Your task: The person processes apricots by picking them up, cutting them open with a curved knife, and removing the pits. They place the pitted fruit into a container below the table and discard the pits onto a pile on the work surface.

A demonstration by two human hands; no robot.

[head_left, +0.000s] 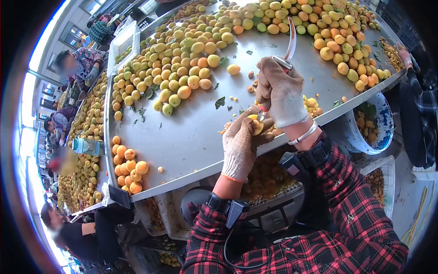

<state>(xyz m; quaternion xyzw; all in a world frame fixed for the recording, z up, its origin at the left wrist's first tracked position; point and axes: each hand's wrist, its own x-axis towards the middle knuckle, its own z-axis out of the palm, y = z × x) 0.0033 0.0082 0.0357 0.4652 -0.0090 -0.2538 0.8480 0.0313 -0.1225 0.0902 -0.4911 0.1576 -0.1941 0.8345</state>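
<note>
My right hand (280, 91), in a soiled knit work glove, is closed around a curved-bladed knife (291, 43). The blade points up and away from me. Below the fist, a red part and a small metal piece show close to the fruit. My left hand (242, 144), also gloved, grips a yellow apricot (257, 125) just above the table's near edge. The apricot looks cut; its underside is hidden by the fingers. Fruit scraps and a few pits (250, 74) lie beside both hands. One whole apricot (233, 69) sits alone past the left hand.
Heaps of apricots (182, 68) cover the far part of the metal table (182, 141). Riper orange ones (130, 169) cluster at the left corner. A white-and-blue bucket (383, 123) stands at the right; crates sit below the edge. Other people (75, 68) work at the left and right.
</note>
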